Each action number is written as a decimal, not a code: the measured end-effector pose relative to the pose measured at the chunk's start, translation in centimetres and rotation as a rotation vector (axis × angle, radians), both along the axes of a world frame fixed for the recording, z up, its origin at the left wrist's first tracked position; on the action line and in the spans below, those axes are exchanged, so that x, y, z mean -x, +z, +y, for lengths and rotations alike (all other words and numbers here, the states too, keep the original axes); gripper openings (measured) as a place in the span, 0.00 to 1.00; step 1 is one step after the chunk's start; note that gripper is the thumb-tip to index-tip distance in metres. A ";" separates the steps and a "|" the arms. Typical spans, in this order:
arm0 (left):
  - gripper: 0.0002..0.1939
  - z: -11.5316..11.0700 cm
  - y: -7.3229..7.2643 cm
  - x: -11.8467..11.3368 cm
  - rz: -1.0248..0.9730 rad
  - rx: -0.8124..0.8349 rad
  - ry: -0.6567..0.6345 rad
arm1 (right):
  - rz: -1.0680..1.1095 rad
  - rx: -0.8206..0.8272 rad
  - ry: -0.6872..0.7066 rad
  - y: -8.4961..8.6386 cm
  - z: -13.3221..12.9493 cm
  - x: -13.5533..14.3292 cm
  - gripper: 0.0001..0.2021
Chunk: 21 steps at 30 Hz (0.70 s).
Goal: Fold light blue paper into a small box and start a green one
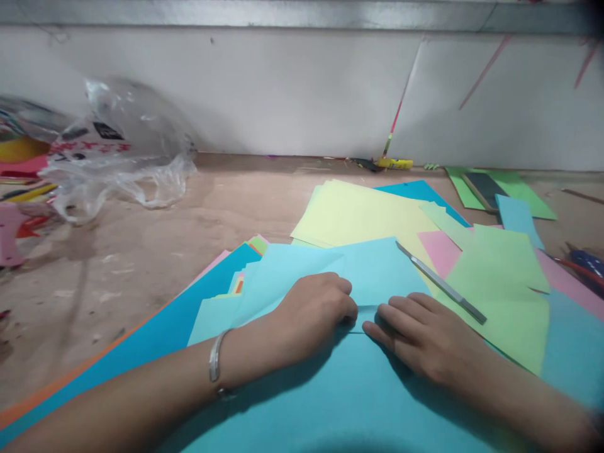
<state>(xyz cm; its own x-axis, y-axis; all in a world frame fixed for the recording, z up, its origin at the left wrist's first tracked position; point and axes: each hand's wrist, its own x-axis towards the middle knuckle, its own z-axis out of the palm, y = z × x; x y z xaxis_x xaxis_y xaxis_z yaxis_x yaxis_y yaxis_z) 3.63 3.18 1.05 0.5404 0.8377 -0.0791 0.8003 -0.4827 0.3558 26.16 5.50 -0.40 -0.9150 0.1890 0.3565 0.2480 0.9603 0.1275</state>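
A light blue sheet of paper (321, 396) lies in front of me, with a narrow folded strip crossing it between my hands. My left hand (318, 308), a silver bracelet on its wrist, is closed with curled fingers on the left part of that fold. From the right, my right hand (419, 333) grips the same fold, thumb in front and fingers pressed together behind. The left fingertips are partly hidden. A slim craft knife (441, 281) rests on the papers just beyond my right hand.
Pale yellow sheets (358, 211), pale green paper (504, 302) and darker blue sheets (155, 340) spread around the work. A clear plastic bag (123, 145) stands at the back left beside a pink tool (10, 236). A yellow tube (395, 163) lies by the white wall (283, 94).
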 end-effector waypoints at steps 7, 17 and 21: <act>0.13 0.1 0.4 0.1 -0.018 0.021 -0.022 | -0.129 -0.120 -0.201 0.1 -3.6 -1.1 0.14; 0.18 0.8 -0.3 1.1 -0.161 0.033 -0.160 | -0.261 -0.179 -0.241 -0.3 -3.3 -1.5 0.08; 0.13 1.2 0.5 1.2 -0.104 0.052 -0.276 | -0.220 -0.138 -0.253 -0.3 -3.2 -1.5 0.08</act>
<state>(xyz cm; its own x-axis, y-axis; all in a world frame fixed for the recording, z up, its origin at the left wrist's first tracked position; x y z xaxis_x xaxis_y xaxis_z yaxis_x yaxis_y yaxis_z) 2.42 4.40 1.55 0.7547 0.6541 -0.0502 0.5992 -0.6561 0.4589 27.65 2.34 -0.71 -0.9031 0.3831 0.1941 0.4278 0.8421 0.3285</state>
